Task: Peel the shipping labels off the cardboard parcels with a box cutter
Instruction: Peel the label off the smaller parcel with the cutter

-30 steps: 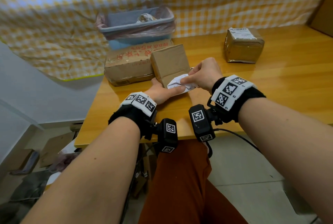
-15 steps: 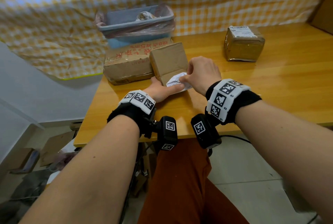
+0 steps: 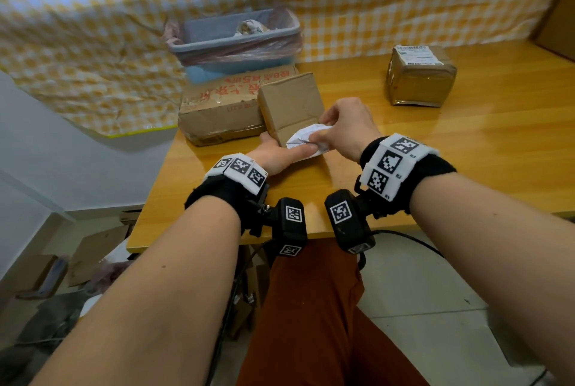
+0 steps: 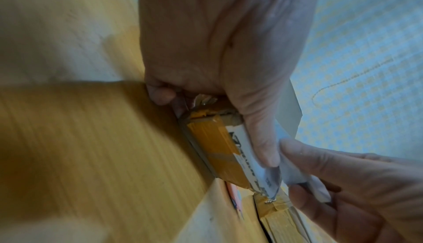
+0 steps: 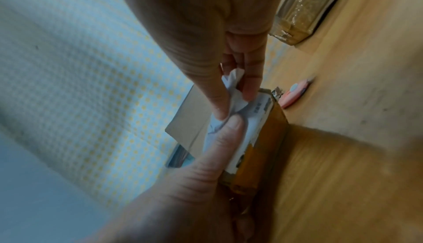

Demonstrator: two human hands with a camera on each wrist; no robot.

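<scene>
A small brown parcel point(image 3: 291, 102) with orange tape point(image 4: 213, 143) stands tilted on the wooden table point(image 3: 451, 149). My left hand point(image 3: 280, 155) grips its near end, thumb point(image 4: 263, 138) pressed along the top edge and fingers point(image 4: 160, 94) curled under it. My right hand point(image 3: 320, 137) pinches the white shipping label point(image 3: 305, 138), crumpled and partly lifted off the parcel point(image 5: 270, 138). The label point(image 5: 235, 91) sits between thumb and fingers. A pink box cutter point(image 5: 295, 93) lies on the table just beyond the parcel, in neither hand and hidden in the head view.
A larger box with red print point(image 3: 224, 105) lies against the small parcel's left side. A taped parcel point(image 3: 420, 77) with a label on top stands far right. A grey lined bin point(image 3: 233, 40) holds scraps at the back. The table's front edge is near my wrists.
My right hand has kept pulling the label, which is now more bunched up between its fingers. My left hand still holds the parcel in the same place.
</scene>
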